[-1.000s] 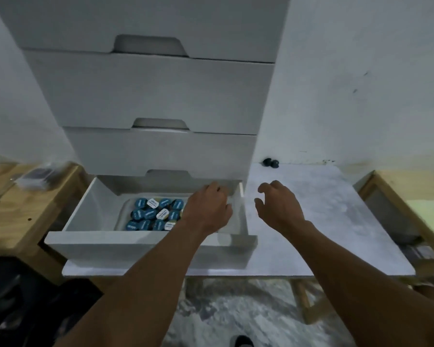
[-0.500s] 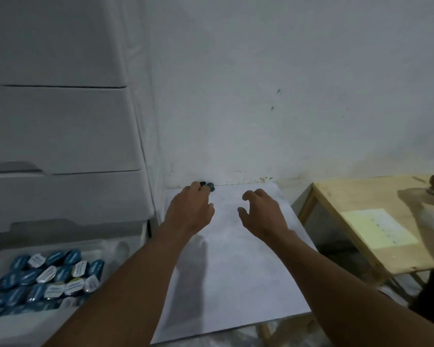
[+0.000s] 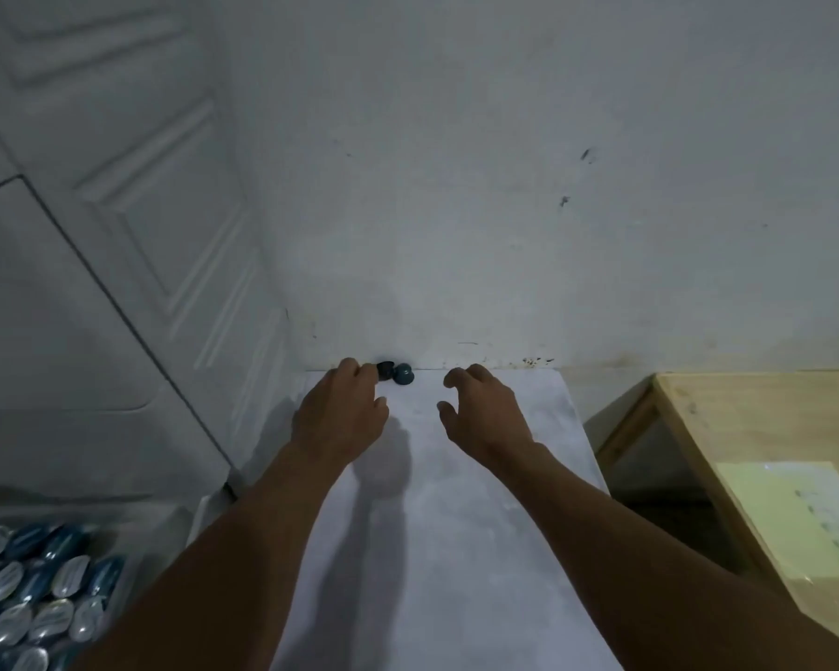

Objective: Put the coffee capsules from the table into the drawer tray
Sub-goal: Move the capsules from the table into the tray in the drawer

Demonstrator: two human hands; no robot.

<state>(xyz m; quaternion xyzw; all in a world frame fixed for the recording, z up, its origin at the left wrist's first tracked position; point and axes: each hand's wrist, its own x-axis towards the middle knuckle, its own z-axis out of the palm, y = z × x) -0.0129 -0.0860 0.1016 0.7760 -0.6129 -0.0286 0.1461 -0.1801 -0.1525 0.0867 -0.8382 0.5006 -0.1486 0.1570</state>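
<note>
Two dark blue coffee capsules [image 3: 397, 373] lie at the far edge of the white table [image 3: 456, 549], against the wall. My left hand [image 3: 341, 415] reaches over the table and its fingertips touch the left capsule, which they partly hide. My right hand [image 3: 480, 413] hovers just right of the capsules with loosely curled fingers, holding nothing. At the bottom left, the drawer tray [image 3: 132, 564] holds several blue and silver-topped capsules [image 3: 30, 593].
A white drawer cabinet [image 3: 93, 283] stands left of the table, its lowest drawer pulled out. A wooden table [image 3: 771, 477] with a pale yellow sheet [image 3: 795, 515] sits to the right, across a gap. A white wall closes off the far side.
Both hands have left the drawer and moved right and forward across the table to the two capsules by the wall. The view has swung right and closer.
</note>
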